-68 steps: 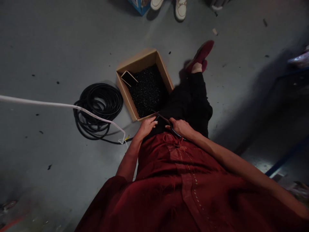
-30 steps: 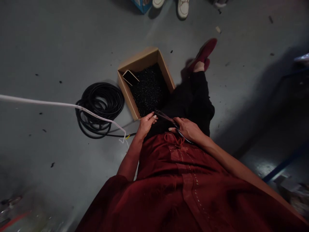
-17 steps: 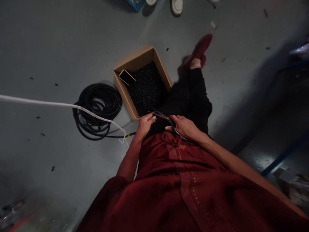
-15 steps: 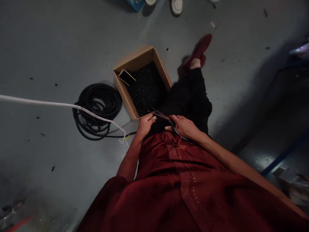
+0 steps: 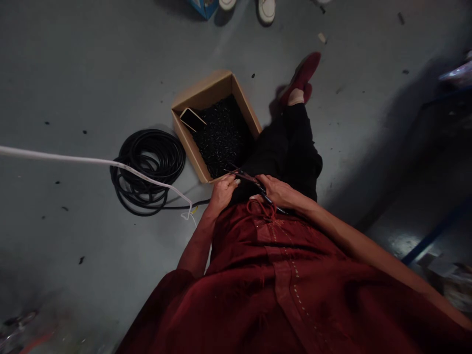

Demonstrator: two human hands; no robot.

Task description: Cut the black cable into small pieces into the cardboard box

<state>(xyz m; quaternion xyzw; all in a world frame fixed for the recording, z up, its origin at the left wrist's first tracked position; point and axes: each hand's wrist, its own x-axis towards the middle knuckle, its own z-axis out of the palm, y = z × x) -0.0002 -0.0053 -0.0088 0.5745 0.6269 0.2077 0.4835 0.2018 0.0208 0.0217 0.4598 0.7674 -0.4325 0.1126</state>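
My left hand (image 5: 222, 195) is closed on a black cable (image 5: 201, 202) near the front corner of a cardboard box (image 5: 190, 151). The cable runs left from this hand to a loose black coil (image 5: 127, 147) on the floor. My right hand (image 5: 276, 191) is closed round the handles of scissors (image 5: 248, 177), whose blades point left and lie apart beside my left fingertips. Many small black pieces (image 5: 221, 132) fill the bottom of the box. Where the cable's end lies at my left fingers is too dark to tell.
A white cord (image 5: 73, 158) crosses above the coil toward my left forearm. Inside the box stands a small open-topped carton (image 5: 192, 119). White shoes (image 5: 266, 11) and a blue box (image 5: 205, 7) are at the top. A blue bar (image 5: 435, 238) is at right.
The whole view has shifted slightly. My right thumb has moved in closer to the scissor handles. Both hands otherwise keep nearly the same place and hold.
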